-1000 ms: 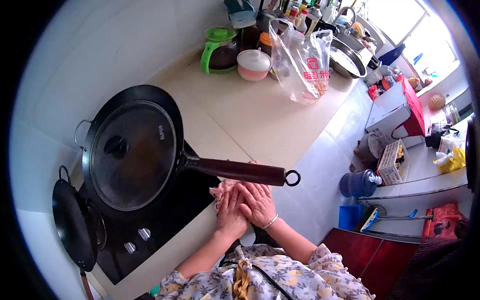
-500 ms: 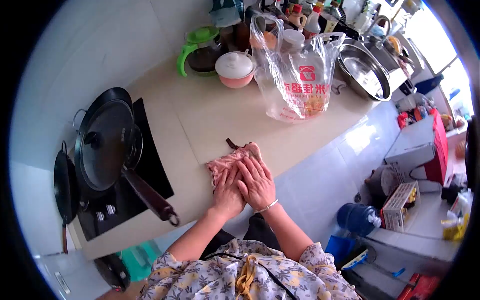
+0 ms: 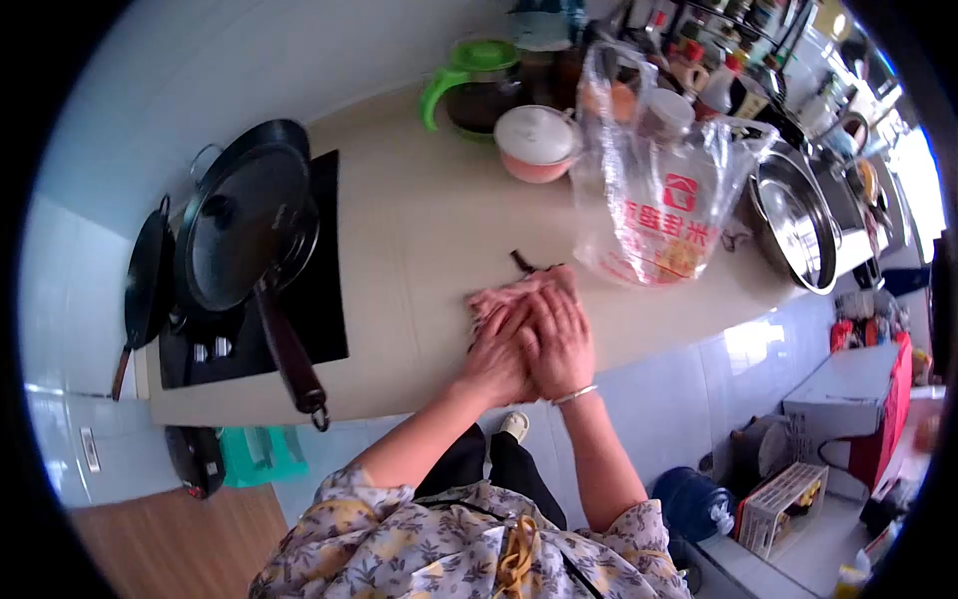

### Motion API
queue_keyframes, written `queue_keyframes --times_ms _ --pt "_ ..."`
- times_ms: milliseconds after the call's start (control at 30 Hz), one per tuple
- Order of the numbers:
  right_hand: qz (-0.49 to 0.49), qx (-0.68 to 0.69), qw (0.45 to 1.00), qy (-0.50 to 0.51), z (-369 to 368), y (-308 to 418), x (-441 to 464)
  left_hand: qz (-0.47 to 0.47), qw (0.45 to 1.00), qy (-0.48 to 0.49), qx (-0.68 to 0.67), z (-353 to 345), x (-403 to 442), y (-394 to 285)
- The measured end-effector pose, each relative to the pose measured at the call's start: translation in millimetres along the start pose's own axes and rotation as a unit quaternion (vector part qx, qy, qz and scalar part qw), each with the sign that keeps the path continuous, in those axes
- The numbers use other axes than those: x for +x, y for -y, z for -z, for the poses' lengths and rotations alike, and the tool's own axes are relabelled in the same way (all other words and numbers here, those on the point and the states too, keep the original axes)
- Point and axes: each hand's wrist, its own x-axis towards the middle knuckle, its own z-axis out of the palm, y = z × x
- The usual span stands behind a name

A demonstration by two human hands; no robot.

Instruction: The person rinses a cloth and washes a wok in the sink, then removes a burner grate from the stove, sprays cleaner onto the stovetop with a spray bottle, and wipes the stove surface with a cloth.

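Observation:
A folded pink cloth (image 3: 509, 295) lies near the front edge of the beige countertop (image 3: 429, 220), with a dark strip (image 3: 521, 262) sticking out behind it. Both palms press down on this cloth, side by side and overlapping. My left hand (image 3: 499, 354) rests flat on its left part, its fingertips partly covered by the other hand. My right hand (image 3: 559, 344), with a bangle at the wrist, lies over the right part with fingers stretched forward.
Left on the stove (image 3: 319, 329) sits a lidded pan (image 3: 244, 230), its handle (image 3: 284, 349) pointing toward me. A clear plastic bag (image 3: 659, 210), a lidded pink bowl (image 3: 537, 150), a green-handled glass pot (image 3: 479, 100) and a steel basin (image 3: 793, 220) stand behind and to the right.
The view has shifted, so the counter and its objects appear moved. My hands stay on the cloth, which sits slightly farther from the stove and looks more bunched.

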Motion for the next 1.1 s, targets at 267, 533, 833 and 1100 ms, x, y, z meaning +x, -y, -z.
queue_keyframes --times_ms 267,533,833,1100 --pt "0.06 -0.033 0.998 -0.003 -18 10 20 0.012 0.994 -0.102 -0.029 -8 -6 32" --pt "0.107 0.027 0.992 0.055 -50 93 -22 0.067 0.994 -0.089 -0.015 12 -122 64" --pt "0.146 -0.001 0.984 0.099 -92 104 94 0.135 0.986 -0.1 0.023 41 -62 136" --pt "0.147 -0.025 0.985 0.087 -134 102 193 0.172 0.969 -0.168 0.051 57 2 209"
